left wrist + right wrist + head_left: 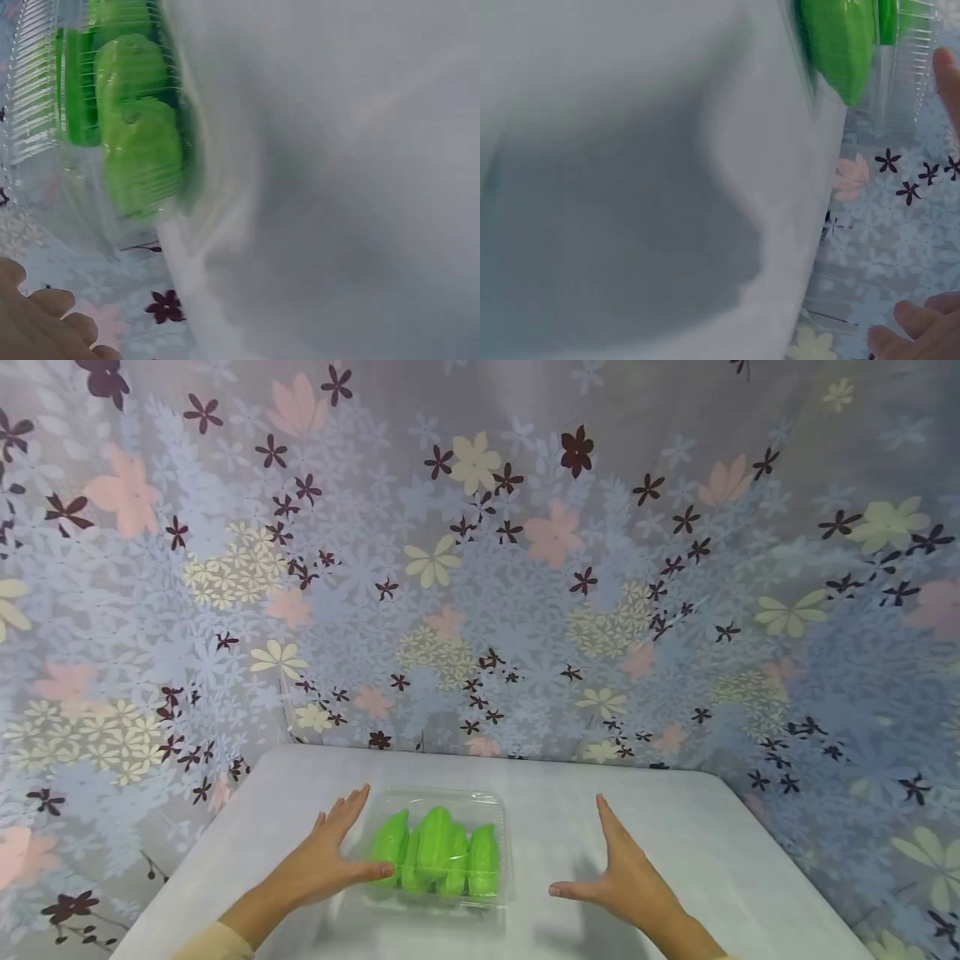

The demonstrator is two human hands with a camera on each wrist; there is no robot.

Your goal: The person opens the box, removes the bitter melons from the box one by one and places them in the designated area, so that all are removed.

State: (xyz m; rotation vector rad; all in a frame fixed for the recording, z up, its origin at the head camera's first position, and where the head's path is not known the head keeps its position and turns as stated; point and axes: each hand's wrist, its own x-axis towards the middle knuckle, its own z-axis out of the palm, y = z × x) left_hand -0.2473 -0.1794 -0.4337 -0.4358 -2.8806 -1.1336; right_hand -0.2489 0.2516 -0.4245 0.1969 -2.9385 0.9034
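I see a desk (675, 827) covered in a plain pale grey-white cloth, with shadows from both arms falling on it just below the hands. Beyond the hands, a curtain (480, 568) hangs as the backdrop and wraps round both sides; it is lilac-grey and printed with pale blue, pink, cream and dark maroon flowers. Between my hands sits a clear plastic clamshell box (491, 806) with ribbed walls, holding several bright green ridged vegetables (438, 856) packed side by side. My left hand (333, 852) is spread, fingers straight, with its thumb touching the box's near left side; it grips nothing. My right hand (622, 872) is also spread and relaxed, thumb pointing toward the box, apart from it to the right and holding nothing. I can read no label, brand or writing on the box, the cloth or the curtain in any view.
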